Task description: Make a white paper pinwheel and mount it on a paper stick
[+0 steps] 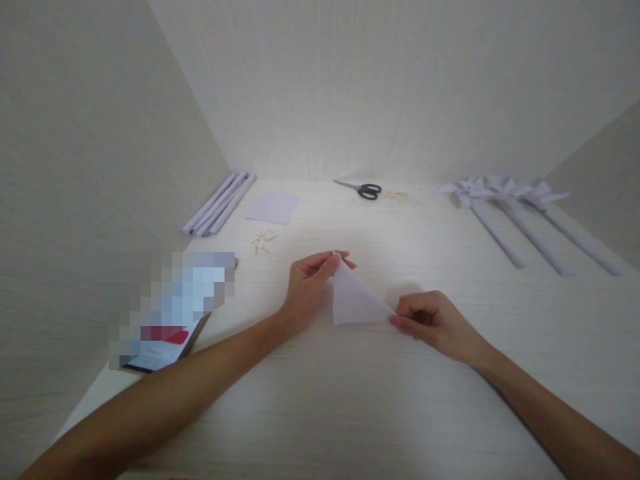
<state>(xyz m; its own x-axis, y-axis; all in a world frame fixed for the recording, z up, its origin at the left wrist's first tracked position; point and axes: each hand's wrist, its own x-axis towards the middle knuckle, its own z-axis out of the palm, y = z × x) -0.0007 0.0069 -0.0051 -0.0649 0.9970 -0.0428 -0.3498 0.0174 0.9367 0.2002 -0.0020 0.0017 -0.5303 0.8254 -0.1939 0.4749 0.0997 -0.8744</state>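
Note:
A white paper triangle (pixel 353 297), seemingly a sheet folded corner to corner, is held up between both hands over the middle of the table. My left hand (pixel 314 283) pinches its top corner between thumb and fingers. At the lower right tip, the thumb and fingertips of my right hand (pixel 429 320) are closed on the paper. The long sloping edge runs straight from one hand to the other. Both forearms come in from the bottom of the view.
Beyond my left hand lie a square paper sheet (pixel 273 207), several small sticks (pixel 264 241) and rolled paper tubes (pixel 220 204). Black-handled scissors (pixel 368 192) rest by the back wall. Paper pinwheels (pixel 515 193) on tubes lie far right. A partly blurred phone (pixel 170 327) stands left.

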